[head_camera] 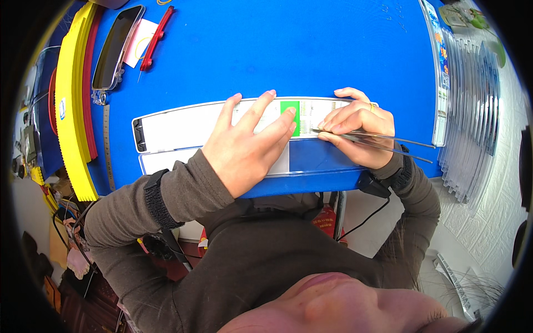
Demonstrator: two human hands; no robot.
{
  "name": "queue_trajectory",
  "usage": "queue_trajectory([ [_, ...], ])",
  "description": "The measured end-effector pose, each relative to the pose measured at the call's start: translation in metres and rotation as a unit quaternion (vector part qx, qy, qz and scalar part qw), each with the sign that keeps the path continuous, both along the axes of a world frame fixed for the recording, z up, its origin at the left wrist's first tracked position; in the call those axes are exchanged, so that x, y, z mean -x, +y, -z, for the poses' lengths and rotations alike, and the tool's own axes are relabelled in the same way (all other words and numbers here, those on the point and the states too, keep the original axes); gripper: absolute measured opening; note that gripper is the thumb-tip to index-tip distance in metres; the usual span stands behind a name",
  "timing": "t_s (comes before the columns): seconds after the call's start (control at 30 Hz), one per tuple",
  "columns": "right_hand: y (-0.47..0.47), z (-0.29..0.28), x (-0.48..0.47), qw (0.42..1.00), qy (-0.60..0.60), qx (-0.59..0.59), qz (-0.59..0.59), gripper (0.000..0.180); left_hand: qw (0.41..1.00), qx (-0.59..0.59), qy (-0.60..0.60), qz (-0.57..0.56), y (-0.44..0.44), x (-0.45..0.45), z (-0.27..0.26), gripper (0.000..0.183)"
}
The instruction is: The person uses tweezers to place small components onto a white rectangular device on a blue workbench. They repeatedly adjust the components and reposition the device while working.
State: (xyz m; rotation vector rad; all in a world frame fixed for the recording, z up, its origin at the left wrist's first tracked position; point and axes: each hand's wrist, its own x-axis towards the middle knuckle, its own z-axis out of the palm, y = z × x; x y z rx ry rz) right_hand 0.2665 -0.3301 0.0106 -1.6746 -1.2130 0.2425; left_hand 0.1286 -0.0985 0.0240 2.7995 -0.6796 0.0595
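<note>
A long, shallow white box (179, 128) lies open on the blue table covering, with its clear lid (320, 157) along the near side. My left hand (252, 143) rests across the box, fingers spread, a fingertip on a green rectangular piece (296, 130). Just right of the green piece, rows of tiny thin items (307, 118) lie on the white surface; they are too small to name surely. My right hand (362, 125) holds metal tweezers (391, 141) between thumb and fingers, tips pointing left at these rows. Whether the tweezers' tips grip anything cannot be told.
At the left lie a steel ruler (107, 145), yellow foam strips (73, 104), a smartphone (118, 48) and a red tool (157, 39) with a thin point. Clear plastic cases (470, 112) stand at the right. Small hooks (387, 11) lie at the far right. A cable hangs near my right wrist.
</note>
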Motion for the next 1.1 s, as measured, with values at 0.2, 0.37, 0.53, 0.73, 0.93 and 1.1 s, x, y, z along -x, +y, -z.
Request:
queue_trajectory([
  [0.2, 0.0000, 0.0009, -0.0002, 1.000, 0.004, -0.005, -0.005, 0.024, 1.000, 0.003, 0.003, -0.001, 0.0000, -0.0003, -0.0004, 0.043],
  [0.37, -0.0010, 0.0015, -0.0001, 1.000, 0.000, -0.001, -0.010, 0.025, 1.000, -0.003, 0.000, 0.005, 0.0006, -0.0002, -0.0011, 0.043],
  [0.53, -0.0010, 0.0013, -0.0001, 1.000, -0.001, 0.001, -0.012, 0.025, 1.000, 0.001, 0.000, 0.003, 0.0003, -0.0002, -0.0007, 0.042],
  [0.73, -0.0009, 0.0010, -0.0003, 1.000, -0.007, 0.006, -0.013, 0.025, 1.000, 0.003, 0.000, -0.001, -0.0003, 0.0004, -0.0004, 0.042],
  [0.93, -0.0001, 0.0013, -0.0005, 1.000, -0.008, -0.002, -0.014, 0.024, 1.000, -0.002, -0.001, -0.001, -0.0003, 0.0003, -0.0004, 0.042],
  [1.1, -0.0010, 0.0001, 0.0001, 1.000, 0.006, -0.004, -0.006, 0.024, 1.000, -0.005, 0.002, 0.003, 0.0004, 0.0005, -0.0006, 0.043],
])
